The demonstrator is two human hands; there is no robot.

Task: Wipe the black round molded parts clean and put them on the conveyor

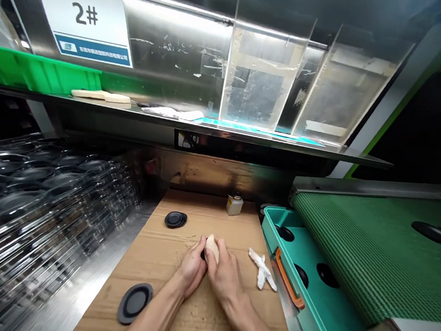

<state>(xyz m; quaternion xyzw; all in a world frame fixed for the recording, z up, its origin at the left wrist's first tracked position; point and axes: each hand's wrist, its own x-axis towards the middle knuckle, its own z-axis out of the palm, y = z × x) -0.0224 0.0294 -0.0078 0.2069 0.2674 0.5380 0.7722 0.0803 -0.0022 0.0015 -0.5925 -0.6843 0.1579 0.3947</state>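
Both hands meet over the middle of a cardboard sheet (205, 320). In my right hand (227, 275) is a cream-coloured pad or folded cloth (213, 245), gripped between thumb and fingers. My left hand (193, 268) closes around a small black piece (203, 255), mostly hidden by the fingers and the pad; it looks like a round black part. The pad appears to touch it. By my left forearm lies a round black part with a wide rim (135, 303). Farther off, a small stack of black discs (175, 219) rests on the cardboard.
A small square bottle (234, 205) stands at the cardboard's far edge. Crumpled white tissue (262, 269) lies at right, beside a teal bin (330, 322) holding black discs. Beyond runs a green conveyor belt (357, 236). Clear plastic trays (45, 206) are stacked left; a metal shelf (162, 121) spans above.
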